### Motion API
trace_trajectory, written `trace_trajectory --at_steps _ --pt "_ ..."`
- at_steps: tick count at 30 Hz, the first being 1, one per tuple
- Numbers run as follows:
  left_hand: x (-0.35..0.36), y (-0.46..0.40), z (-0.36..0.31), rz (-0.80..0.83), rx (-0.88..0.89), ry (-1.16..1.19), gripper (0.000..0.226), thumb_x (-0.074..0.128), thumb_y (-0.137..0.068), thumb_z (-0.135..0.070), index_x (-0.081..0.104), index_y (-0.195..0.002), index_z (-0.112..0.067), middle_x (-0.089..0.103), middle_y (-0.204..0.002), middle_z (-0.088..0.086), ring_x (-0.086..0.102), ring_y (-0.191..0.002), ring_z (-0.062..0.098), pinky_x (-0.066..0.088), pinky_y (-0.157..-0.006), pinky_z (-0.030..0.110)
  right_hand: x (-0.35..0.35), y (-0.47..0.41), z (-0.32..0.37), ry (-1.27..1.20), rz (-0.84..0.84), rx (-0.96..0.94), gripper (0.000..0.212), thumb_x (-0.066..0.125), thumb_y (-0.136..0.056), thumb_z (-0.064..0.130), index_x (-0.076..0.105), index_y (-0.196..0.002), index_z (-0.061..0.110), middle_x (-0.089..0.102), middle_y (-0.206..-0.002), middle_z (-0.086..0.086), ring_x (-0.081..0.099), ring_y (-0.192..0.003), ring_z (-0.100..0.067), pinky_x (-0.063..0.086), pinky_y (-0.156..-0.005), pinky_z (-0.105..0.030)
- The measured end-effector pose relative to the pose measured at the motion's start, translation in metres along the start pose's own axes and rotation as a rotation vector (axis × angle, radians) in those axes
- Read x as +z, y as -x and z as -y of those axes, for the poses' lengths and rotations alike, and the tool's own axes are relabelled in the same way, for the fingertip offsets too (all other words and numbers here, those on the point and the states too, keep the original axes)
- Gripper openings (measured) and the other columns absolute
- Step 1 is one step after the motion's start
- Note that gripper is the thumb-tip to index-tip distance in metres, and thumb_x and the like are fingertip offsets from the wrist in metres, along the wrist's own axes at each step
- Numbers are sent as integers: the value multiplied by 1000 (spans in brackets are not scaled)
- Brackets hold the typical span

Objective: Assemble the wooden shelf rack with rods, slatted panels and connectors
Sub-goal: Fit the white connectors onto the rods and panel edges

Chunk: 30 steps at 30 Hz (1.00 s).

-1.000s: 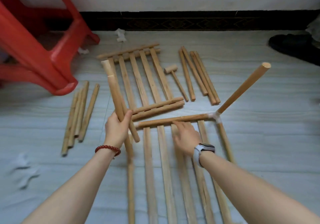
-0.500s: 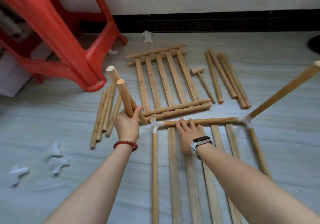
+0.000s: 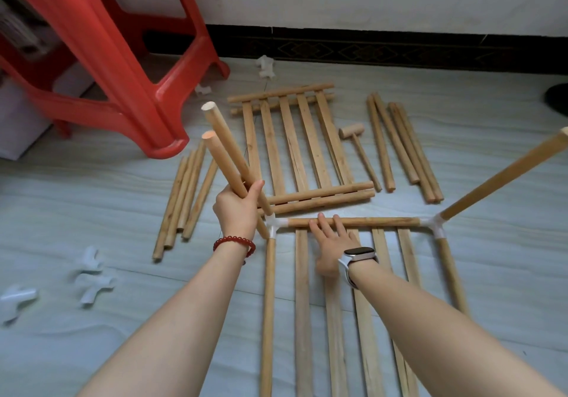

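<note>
Pressing flat on the frame's cross rod (image 3: 353, 222) to steady the slatted panel (image 3: 335, 304) on the floor, the right hand (image 3: 333, 244) stays unclenched, while the left hand (image 3: 238, 210) clenches two rods (image 3: 226, 156) tilted above the white corner connector (image 3: 271, 223), apparently for insertion.

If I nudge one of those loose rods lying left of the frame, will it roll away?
Probably yes: the loose rods look round and smooth on a flat floor, so a sideways push should roll one. They appear stiff and light. Neighbouring rods touching it may check the roll.
</note>
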State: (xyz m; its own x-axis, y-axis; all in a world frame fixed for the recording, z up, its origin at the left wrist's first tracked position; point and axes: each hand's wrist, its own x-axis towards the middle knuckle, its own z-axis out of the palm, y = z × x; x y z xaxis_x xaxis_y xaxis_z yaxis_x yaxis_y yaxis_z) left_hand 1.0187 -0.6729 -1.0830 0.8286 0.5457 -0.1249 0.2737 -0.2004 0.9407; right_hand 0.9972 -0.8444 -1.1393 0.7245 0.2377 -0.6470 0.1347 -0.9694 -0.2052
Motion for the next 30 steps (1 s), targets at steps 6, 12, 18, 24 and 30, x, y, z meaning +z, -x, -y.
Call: trace_trajectory --at_steps 6,12,18,24,30 --pt "-3 5 0 90 43 -48 9 69 -83 -28 61 -78 -30 64 -75 -14 59 -77 -3 40 -65 11 3 3 0 59 -8 -4 86 40 -84 9 -14 -149 25 -27 -153 3 -25 -140 -29 -2 -116 -49" --pt "-2 17 3 116 82 -91 9 68 -84 -24 62 -78 -27 60 -70 -17 54 -65 -20 35 -56 -4 9 1 2 109 -34 9 89 41 -83 8 -19 -147 23 -31 -152 0 -27 -139 -31 -5 -116 -49" --pt "-4 12 2 105 40 -107 7 68 -83 -29 65 -82 -23 62 -73 -15 54 -68 -8 35 -54 -3 13 -4 -3 117 -18 5 91 40 -80 10 -19 -147 25 -32 -151 2 -28 -139 -30 -4 -115 -48" --pt "-6 18 3 118 73 -100 17 71 -81 -24 61 -72 -34 60 -64 -19 53 -63 -21 34 -55 -5 14 -8 -4 111 -2 8 93 41 -79 8 -20 -146 25 -33 -151 2 -28 -139 -31 -1 -116 -50" --pt "-7 20 4 123 63 -106 20 72 -80 -24 60 -68 -34 60 -54 -23 54 -63 -20 35 -55 -5 13 -9 -4 112 1 13 94 43 -79 9 -20 -146 27 -33 -151 2 -28 -139 -30 -1 -115 -52"
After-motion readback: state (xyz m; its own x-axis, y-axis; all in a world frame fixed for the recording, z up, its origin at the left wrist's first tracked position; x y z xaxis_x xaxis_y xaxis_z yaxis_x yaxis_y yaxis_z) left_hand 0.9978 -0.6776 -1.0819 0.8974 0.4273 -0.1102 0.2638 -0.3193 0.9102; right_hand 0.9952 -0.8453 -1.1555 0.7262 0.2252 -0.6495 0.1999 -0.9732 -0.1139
